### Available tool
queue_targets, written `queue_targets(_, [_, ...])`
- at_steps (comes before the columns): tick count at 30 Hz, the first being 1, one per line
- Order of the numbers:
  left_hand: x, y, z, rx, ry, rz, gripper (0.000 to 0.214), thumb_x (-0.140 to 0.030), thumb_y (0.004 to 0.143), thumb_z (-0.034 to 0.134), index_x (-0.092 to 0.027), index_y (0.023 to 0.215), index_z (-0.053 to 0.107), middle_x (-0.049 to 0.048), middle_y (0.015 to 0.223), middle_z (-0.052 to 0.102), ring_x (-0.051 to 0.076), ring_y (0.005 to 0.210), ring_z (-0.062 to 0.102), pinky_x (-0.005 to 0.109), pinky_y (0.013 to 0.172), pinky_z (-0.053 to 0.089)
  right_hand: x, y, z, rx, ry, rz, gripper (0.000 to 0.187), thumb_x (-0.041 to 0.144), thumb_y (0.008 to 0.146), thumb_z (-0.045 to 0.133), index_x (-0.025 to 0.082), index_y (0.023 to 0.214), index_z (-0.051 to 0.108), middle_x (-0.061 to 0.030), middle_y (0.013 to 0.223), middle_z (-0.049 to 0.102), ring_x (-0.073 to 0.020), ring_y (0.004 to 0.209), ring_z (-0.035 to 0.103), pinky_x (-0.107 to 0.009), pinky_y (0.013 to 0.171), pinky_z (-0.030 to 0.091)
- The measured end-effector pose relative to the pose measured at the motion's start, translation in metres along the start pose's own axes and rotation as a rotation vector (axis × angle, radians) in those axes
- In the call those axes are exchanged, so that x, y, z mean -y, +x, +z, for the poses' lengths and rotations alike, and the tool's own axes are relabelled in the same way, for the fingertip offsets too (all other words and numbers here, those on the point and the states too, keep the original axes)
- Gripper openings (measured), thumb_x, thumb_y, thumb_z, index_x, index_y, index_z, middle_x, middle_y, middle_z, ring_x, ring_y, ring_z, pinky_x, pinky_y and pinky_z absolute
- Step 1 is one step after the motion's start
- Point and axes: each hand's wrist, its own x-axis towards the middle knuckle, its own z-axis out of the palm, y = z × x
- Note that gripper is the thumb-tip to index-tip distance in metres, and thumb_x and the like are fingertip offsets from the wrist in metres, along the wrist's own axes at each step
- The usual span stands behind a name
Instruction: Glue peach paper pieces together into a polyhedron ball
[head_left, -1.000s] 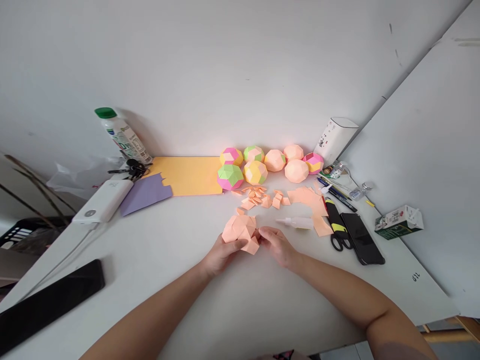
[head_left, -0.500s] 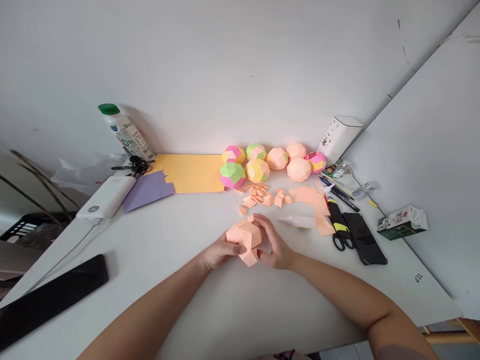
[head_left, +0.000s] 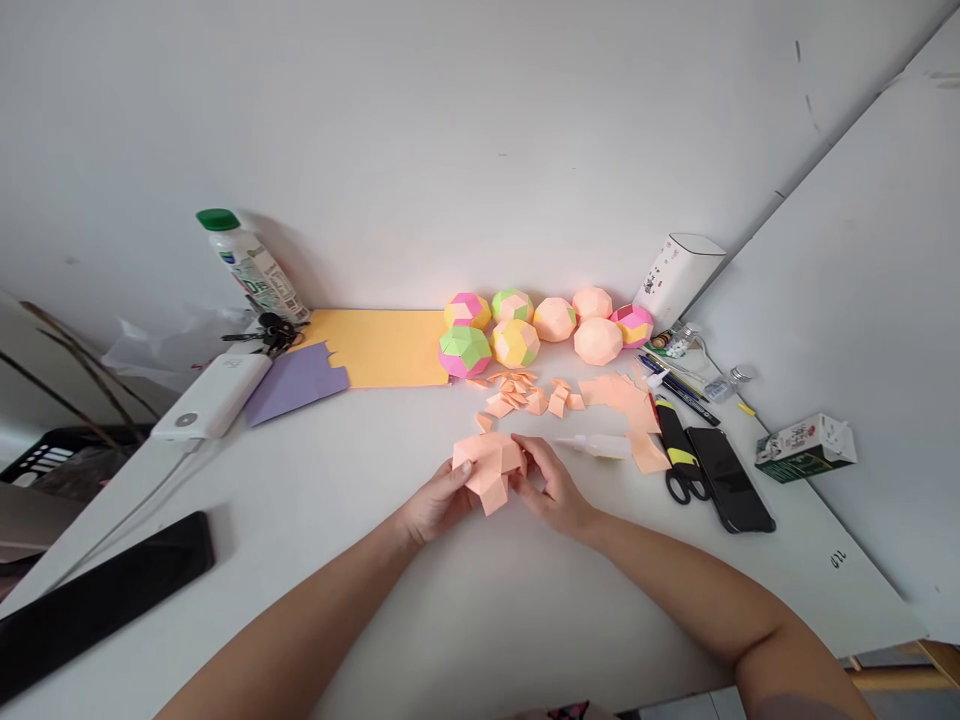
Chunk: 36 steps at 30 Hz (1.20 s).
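Observation:
A partly formed peach paper ball with folded flaps is between my two hands, just above the white table. My left hand grips its left side, thumb lying on top of the paper. On the right, my right hand pinches the ball's edge with fingers and thumb; its fingertips are partly hidden by the paper. Behind the ball lie several small folded peach paper pieces. A white glue bottle with a thin nozzle lies on its side to the right of my right hand.
Several finished paper balls stand along the wall. A yellow sheet and a purple sheet lie left. To the right are peach scraps, scissors, a phone and a small carton. A power bank sits left.
The peach paper ball has been turned in my hands, so its lower flap sits higher. My left thumb has shifted up onto its top face.

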Motion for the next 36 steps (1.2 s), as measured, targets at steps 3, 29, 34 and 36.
queue_targets(3, [0.004,0.000,0.005,0.014,-0.060,0.006,0.045,-0.054,0.074,0.059,-0.015,0.098,0.061,0.0098,0.087,0.063,0.021,0.081,0.057,0.032,0.072,0.042,-0.002,-0.001,0.001,-0.014,0.007,0.014,0.042,0.026,0.086,0.049,0.025,0.127,0.040,-0.0079,0.110,0.049,-0.0157,0.085,0.054,-0.035,0.079,0.049])
queue_targets(29, [0.005,-0.006,0.018,-0.146,-0.109,-0.074,0.015,-0.024,0.074,0.065,-0.015,0.086,0.065,0.0057,0.073,0.062,0.018,0.072,0.056,0.031,0.072,0.042,0.006,-0.004,-0.003,-0.071,-0.228,-0.347,0.046,0.020,0.076,0.048,0.023,0.122,0.042,-0.0113,0.111,0.048,-0.0270,0.105,0.049,-0.047,0.088,0.044])
queue_targets(34, [0.003,-0.002,0.017,-0.117,-0.142,-0.094,0.013,-0.025,0.078,0.061,-0.013,0.083,0.065,0.0050,0.069,0.061,0.015,0.066,0.054,0.028,0.067,0.042,0.007,0.002,-0.014,-0.157,-0.469,-0.347,0.033,0.016,0.078,0.048,0.022,0.109,0.050,-0.0106,0.102,0.051,-0.0254,0.097,0.050,-0.043,0.082,0.045])
queue_targets(36, [0.003,-0.002,0.016,-0.151,-0.178,-0.115,0.011,-0.023,0.078,0.062,-0.014,0.085,0.065,0.0047,0.072,0.062,0.014,0.066,0.055,0.027,0.066,0.042,0.010,0.007,-0.028,-0.115,-0.666,-0.301,0.027,0.015,0.078,0.048,0.021,0.104,0.053,-0.0114,0.101,0.052,-0.0256,0.097,0.049,-0.043,0.083,0.044])
